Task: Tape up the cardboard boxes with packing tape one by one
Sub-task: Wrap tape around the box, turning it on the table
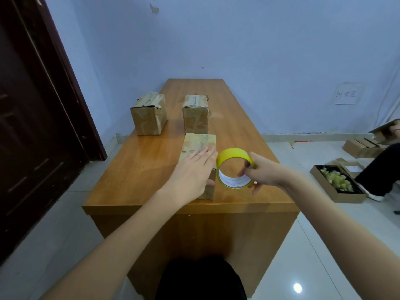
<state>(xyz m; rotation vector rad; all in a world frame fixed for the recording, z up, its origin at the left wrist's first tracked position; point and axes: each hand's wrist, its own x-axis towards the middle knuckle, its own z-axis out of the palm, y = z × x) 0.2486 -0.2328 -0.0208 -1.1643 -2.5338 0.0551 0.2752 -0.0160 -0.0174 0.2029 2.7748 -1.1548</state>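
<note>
Near box (198, 146) sits by the desk's (134, 169) front edge, and my left hand (192, 169) lies flat on its top, fingers straight, thumb down the front face. Right beside it my right hand (258, 171) grips the yellow tape roll (232, 155), fingers curled through the core, roll standing on edge. Two more boxes wait behind: one (195, 114) mid-desk, one (149, 114) overhanging the left edge.
</note>
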